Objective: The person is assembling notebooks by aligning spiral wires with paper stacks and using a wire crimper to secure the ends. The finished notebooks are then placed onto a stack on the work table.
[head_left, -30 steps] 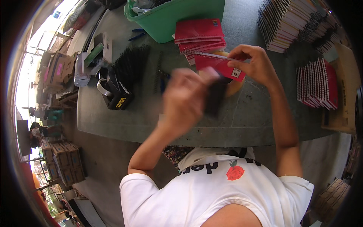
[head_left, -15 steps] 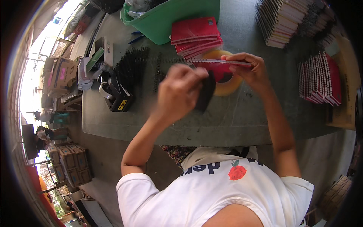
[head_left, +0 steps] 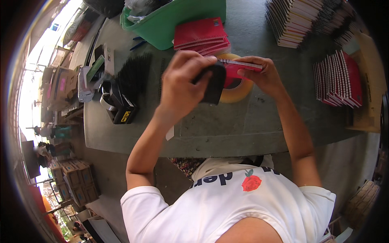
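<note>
My right hand [head_left: 267, 77] grips the right end of a small red notebook [head_left: 236, 70], holding it with the punched spine edge up. A dark coil runs along that edge. My left hand [head_left: 182, 81] is closed around a dark, rounded tool [head_left: 215, 83] at the notebook's left end; its working tip is hidden by my fingers, so I cannot tell its exact kind. Beneath the notebook lies a large roll of yellowish tape [head_left: 237, 96]. A stack of red notebooks [head_left: 198, 34] is just beyond my hands.
A green tub [head_left: 162, 30] stands at the back. To the left are a pile of black coils [head_left: 133, 75] and a black tape dispenser [head_left: 118, 103]. Bound red notebooks [head_left: 338, 81] stand at the right, beside a cardboard box [head_left: 370, 89]; taller coil-bound stacks [head_left: 291, 22] are behind.
The long free end of coil that stretched left from the notebook no longer shows. My left hand has risen slightly, and the dark tool has swung up beside the notebook. My right hand keeps its grip.
</note>
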The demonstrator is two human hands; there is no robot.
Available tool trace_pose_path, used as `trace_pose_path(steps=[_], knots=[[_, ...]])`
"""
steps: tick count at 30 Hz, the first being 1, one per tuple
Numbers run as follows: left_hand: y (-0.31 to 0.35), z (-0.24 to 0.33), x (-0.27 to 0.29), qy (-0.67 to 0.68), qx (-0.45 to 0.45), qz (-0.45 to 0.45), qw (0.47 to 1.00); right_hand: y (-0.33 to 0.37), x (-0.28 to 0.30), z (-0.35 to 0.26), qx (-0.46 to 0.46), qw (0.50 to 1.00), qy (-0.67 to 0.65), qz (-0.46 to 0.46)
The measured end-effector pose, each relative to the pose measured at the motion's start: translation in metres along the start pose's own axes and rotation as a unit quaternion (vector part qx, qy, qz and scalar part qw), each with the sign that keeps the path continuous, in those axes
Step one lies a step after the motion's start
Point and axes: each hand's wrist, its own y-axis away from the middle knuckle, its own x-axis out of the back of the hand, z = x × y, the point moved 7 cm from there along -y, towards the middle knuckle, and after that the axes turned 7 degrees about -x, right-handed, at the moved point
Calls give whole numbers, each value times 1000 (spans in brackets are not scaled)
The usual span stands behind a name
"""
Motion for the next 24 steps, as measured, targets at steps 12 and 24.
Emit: trace_pose_path(steps=[12,24], knots=[[-16,-1,6,-100,-38,117,987,7,-3,13,2,1000,-12,-13],[-29,26,-20,-13,-110,57,992,10,-2,13,1,999,13,-35]])
